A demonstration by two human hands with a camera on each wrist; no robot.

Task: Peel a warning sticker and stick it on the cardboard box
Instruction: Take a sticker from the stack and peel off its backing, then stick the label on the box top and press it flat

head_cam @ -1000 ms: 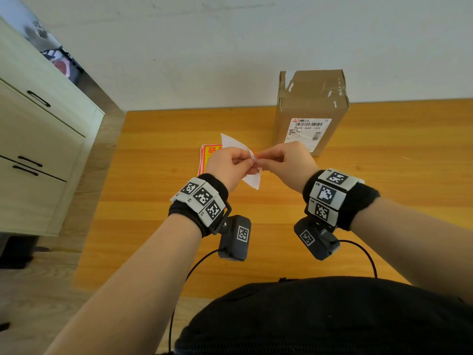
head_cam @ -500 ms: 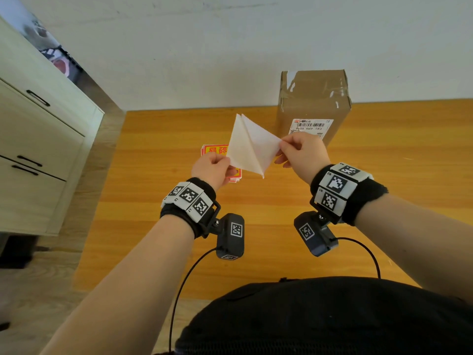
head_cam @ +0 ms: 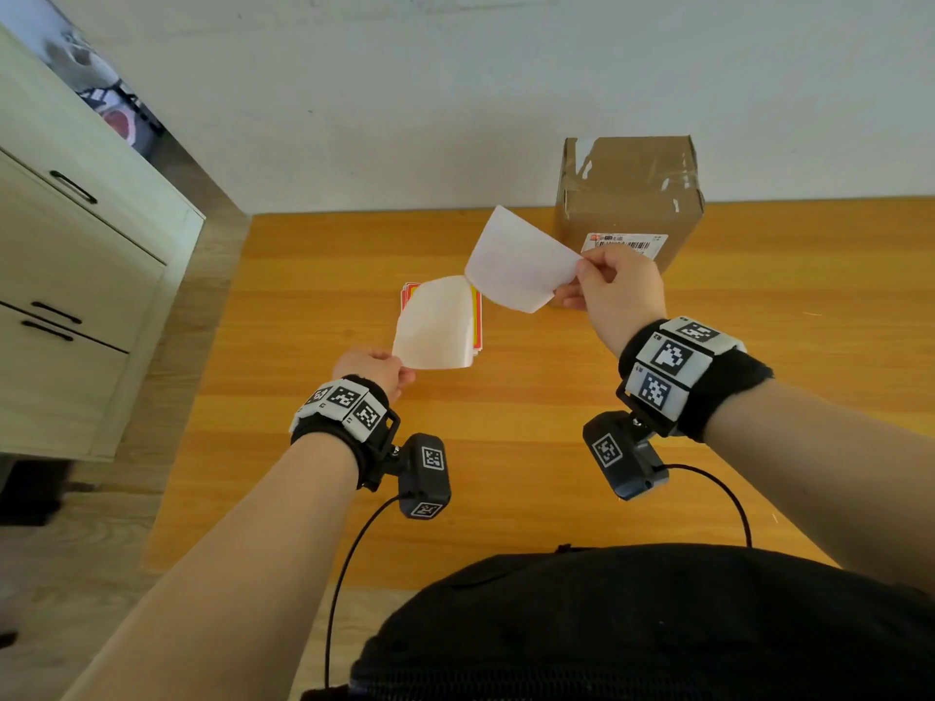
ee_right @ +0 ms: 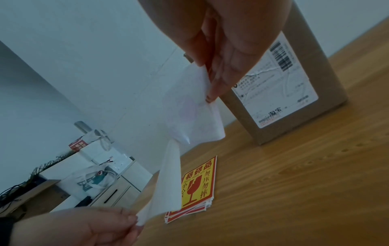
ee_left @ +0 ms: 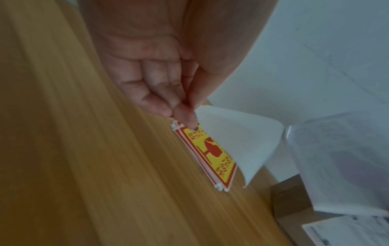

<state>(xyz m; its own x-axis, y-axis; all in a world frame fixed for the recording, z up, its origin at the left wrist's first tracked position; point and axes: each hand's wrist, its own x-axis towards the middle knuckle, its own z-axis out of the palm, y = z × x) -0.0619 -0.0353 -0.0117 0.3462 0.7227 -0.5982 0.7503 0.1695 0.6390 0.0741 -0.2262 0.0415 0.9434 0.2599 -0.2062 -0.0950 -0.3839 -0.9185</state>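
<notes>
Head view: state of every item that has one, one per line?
sticker: nearly peeled off, joined to the backing at one corner, pinched by the right hand
backing paper: curled, pinched by the left hand
sticker stack: flat on the table, printed side up
cardboard box: upright, taped shut, shipping label on its front, no warning sticker yet
cabinet drawers: closed

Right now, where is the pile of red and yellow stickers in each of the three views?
Head: the sticker pile lies mid-table, mostly hidden behind the left white sheet.
Left wrist: centre, just below the fingertips.
Right wrist: lower centre, on the table.
Shared landmark: the cardboard box, beyond the pile in all views.
</notes>
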